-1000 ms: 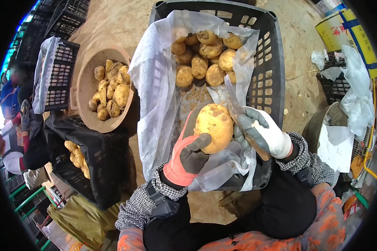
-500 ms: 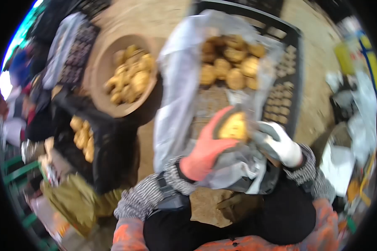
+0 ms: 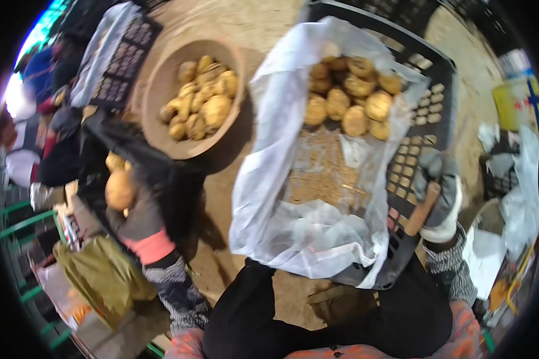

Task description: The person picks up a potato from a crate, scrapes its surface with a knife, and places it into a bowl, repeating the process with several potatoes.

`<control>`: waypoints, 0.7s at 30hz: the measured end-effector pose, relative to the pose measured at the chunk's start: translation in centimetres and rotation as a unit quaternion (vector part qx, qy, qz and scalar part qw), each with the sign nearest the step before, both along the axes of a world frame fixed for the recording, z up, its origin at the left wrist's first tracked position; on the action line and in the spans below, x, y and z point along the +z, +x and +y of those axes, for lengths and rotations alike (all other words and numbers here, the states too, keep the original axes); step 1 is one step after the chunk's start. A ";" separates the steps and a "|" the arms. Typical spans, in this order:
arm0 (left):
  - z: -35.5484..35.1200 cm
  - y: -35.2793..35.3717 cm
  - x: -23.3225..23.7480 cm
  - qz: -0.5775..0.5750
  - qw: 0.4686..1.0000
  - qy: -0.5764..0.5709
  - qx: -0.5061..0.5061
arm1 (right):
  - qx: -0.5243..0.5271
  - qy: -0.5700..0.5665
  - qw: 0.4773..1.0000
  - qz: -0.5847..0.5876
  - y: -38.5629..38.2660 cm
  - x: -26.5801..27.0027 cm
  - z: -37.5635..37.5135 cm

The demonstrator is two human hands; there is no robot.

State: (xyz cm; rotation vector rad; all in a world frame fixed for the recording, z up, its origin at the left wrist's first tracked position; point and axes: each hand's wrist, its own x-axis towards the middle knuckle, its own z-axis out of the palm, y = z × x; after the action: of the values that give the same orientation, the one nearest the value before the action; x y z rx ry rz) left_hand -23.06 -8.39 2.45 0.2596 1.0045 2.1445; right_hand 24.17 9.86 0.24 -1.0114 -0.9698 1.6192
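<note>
My left hand, in a pink and dark grey glove, reaches over a black-lined container at the left. Its fingers are around a round yellow-brown tuber, above a few smaller pieces. My right hand, in a white and grey glove, is closed around a tool with a wooden handle; the tool's working end cannot be made out. That hand is beside the right wall of a black plastic crate with a whitish liner. Several round tubers lie at the crate's far end.
A brown basin with several knobbly tubers stands between crate and container. Another lined crate is at the back left, near a person. An olive bag lies front left; plastic bags lie at right.
My left hand has moved from the crate to the container at the left with a yellow tuber. My right hand has moved right, to the crate's outer side. The view has shifted slightly.
</note>
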 end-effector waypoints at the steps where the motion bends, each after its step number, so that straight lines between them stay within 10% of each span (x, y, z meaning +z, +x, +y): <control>1: -2.4 -3.8 -1.3 -0.196 0.970 0.140 0.033 | 0.005 0.048 0.998 -0.049 -0.7 0.6 -0.1; 7: 10.9 12.1 3.0 -0.010 0.968 -0.006 -0.251 | -0.015 -0.054 0.998 0.035 -0.5 0.9 0.4; 12: 22.3 21.9 -2.4 0.299 0.714 -0.226 -0.592 | 0.009 -0.056 0.998 0.041 0.3 0.2 0.1; 14: 26.0 23.3 -8.6 0.512 0.678 -0.274 -0.451 | 0.040 -0.076 0.993 0.078 0.6 0.4 0.2; 21: 36.0 27.8 -14.8 0.472 0.797 -0.298 -0.231 | 0.053 -0.079 0.995 0.044 0.4 1.2 0.0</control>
State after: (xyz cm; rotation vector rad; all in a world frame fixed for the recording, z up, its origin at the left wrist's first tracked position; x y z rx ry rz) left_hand 4.74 27.65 -12.31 1.1877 1.8604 1.0874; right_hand 24.58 9.91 1.46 -0.9990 -0.8598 1.8364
